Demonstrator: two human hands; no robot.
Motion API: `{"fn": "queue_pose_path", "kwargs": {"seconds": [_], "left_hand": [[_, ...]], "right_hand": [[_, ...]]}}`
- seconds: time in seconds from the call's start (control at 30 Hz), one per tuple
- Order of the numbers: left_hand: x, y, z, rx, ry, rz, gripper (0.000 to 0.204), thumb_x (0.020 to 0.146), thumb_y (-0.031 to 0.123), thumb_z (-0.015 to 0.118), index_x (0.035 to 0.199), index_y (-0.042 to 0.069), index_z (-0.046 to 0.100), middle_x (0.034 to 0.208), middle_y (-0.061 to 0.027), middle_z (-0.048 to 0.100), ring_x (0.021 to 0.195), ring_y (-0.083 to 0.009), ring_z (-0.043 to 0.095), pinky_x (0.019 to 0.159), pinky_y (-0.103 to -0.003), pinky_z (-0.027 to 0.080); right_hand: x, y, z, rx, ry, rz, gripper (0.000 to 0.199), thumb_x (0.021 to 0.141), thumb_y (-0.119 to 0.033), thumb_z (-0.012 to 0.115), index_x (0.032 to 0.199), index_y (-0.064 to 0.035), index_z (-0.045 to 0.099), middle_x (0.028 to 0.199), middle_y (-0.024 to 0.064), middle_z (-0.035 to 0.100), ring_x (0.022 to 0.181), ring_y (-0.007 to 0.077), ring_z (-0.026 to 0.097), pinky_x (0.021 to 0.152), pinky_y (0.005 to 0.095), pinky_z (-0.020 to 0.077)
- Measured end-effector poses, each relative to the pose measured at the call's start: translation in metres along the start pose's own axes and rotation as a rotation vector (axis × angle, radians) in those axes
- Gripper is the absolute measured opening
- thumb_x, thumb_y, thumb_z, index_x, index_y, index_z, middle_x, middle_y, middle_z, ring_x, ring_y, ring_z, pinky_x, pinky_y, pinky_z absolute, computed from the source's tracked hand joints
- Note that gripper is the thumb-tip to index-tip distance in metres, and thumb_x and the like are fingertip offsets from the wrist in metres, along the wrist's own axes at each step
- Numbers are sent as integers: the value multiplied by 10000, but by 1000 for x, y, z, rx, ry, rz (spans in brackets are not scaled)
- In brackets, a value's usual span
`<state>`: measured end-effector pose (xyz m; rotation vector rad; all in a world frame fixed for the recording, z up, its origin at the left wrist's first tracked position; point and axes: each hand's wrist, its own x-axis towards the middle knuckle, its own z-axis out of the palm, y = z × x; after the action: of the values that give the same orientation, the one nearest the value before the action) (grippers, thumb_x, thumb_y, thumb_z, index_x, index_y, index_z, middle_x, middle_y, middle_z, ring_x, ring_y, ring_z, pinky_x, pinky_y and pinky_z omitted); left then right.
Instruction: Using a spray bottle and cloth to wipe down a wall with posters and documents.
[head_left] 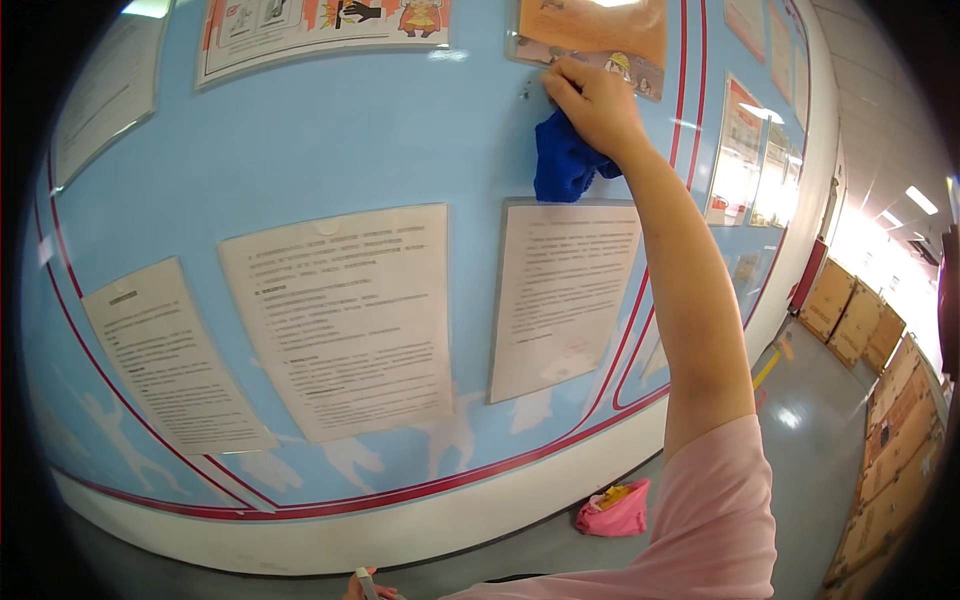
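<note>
Right hand [598, 105] had the blue cloth [566, 160] bunched in its fist, up on the light-blue panel [400, 140], between the orange sheet [585, 30] and a text sheet [565, 295] below. Risk: knuckles overlapped the orange sheet's lower edge, so a sideways drag could have lifted it; loose cloth could have snagged the text sheet's top. Left hand [353, 590] was mostly cropped, pale grey item [367, 582] there, couldn't tell its grip. Count: 2 hands, 1 cloth, 3 lower-row text sheets, 1 pink bundle [613, 513]
</note>
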<state>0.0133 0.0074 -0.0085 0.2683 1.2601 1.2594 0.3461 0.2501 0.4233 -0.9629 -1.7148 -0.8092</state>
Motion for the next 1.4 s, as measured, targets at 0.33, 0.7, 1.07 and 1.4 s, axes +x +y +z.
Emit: {"fn": "queue_pose_path", "kwargs": {"seconds": [0.33, 0.7, 1.07, 1.4], "left_hand": [[5, -7, -2, 296, -106, 395, 270, 861, 318, 498, 854, 52, 450, 587, 13, 415, 495, -89, 396, 472, -219, 350], [22, 10, 3, 332, -191, 94, 245, 831, 285, 536, 793, 52, 469, 584, 11, 440, 502, -79, 393, 460, -232, 311], [18, 8, 0, 546, -214, 402, 219, 822, 250, 544, 809, 55, 446, 573, 22, 414, 501, -68, 387, 445, -223, 299], [12, -4, -7, 530, -210, 423, 313, 872, 355, 473, 780, 56, 477, 573, 7, 439, 494, -94, 399, 464, -234, 331]], "right_hand": [[4, -3, 1, -183, -62, 21, 360, 700, -444, 658, 709, -88, 610, 637, 64, 608, 634, 269, 593, 607, 352, 463], [19, -1, -5, 88, -139, 116, 294, 678, -296, 682, 602, -30, 584, 535, -11, 523, 533, 68, 464, 512, 241, 363], [-2, 15, 3, 223, 18, 141, 290, 661, -354, 683, 748, -79, 651, 681, 13, 612, 648, 124, 553, 613, 268, 439], [7, 3, 2, 48, -36, 147, 320, 653, -405, 671, 753, -101, 649, 788, 54, 650, 722, 205, 611, 676, 311, 468]]}}
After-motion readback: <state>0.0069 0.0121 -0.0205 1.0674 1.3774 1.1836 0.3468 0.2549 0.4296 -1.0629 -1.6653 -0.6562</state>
